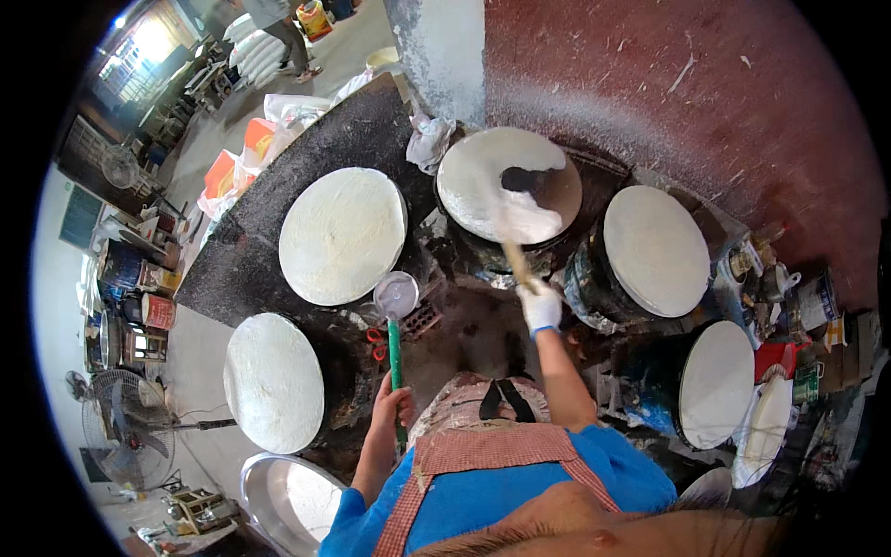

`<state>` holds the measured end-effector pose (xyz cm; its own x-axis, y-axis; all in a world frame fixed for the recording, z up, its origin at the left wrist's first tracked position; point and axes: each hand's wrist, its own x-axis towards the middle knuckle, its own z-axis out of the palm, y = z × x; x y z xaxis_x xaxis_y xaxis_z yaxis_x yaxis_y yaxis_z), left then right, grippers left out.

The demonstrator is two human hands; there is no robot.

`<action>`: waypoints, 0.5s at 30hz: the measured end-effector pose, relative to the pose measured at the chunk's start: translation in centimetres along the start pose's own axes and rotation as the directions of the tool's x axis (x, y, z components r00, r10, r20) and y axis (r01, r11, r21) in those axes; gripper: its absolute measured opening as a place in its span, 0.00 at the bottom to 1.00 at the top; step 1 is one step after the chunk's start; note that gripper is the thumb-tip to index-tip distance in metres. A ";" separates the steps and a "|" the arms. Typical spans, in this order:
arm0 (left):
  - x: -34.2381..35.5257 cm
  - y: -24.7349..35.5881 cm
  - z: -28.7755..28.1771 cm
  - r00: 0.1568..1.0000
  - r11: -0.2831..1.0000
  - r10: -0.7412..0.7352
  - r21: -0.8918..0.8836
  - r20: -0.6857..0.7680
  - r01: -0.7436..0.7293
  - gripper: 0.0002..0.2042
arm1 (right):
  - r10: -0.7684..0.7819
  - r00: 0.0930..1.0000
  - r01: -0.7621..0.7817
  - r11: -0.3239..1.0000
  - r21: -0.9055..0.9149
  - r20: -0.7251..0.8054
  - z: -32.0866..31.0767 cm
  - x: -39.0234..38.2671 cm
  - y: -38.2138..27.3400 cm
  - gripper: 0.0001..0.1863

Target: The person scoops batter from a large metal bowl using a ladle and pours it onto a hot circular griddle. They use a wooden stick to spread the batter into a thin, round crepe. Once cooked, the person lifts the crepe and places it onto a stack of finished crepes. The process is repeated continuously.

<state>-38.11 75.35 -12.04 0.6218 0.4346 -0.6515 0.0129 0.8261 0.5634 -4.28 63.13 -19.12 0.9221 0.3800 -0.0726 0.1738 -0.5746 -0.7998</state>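
Straight ahead of the person, beyond the checked apron, the right hand [540, 307], in a white glove, is clamped around the near end of a pale wooden spreader handle [513, 257]. That handle runs away from the body and slightly left, its far end blurred over the round dark griddle plate [561, 190] at the top centre. White batter [483, 181] covers the left and near part of that plate, while a dark bare patch shows at its upper right, so the uncoated metal lies ahead and to the right of the gloved hand, along the line of the handle. The left hand [393, 402], bare, is closed around the lower end of a green-handled ladle [396, 339], which stands nearly upright in the view with its round steel bowl [396, 295] held above the gap between the plates, short of the batter. Four other round plates ring the person, each fully white: a large round batter-covered plate [342, 235] to the upper left, another [274, 382] at the lower left, and two [656, 249] [716, 384] on the right. A wide steel basin [288, 501] sits low on the left, just beside the left elbow. The right hand is the nearer one to the half-coated plate.
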 end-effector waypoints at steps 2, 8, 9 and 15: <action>0.0 -0.1 1.3 1.000 1.000 0.008 0.007 0.010 -0.008 0.27 | -0.020 0.998 0.031 0.982 -0.186 0.062 -1.3 0.1 -0.7 0.16; -0.8 0.6 4.5 0.996 0.997 0.069 0.026 0.056 -0.071 0.25 | -0.047 0.994 0.040 0.996 -0.080 -0.094 -5.6 5.2 8.0 0.14; -0.5 0.6 5.0 0.998 0.998 0.061 0.019 0.034 -0.061 0.25 | -0.031 0.997 0.025 0.996 -0.085 -0.073 -5.1 4.8 4.5 0.14; 0.9 -0.2 5.2 0.986 0.998 0.040 -0.059 0.165 -0.031 0.27 | -0.174 0.984 0.167 0.964 -0.207 -0.020 -5.8 2.3 4.2 0.12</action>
<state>-33.50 73.69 -10.13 0.7422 0.4025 -0.5358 -0.0523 0.8319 0.5524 0.60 57.38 -19.21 0.8844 0.4599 0.0799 0.3927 -0.6404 -0.6601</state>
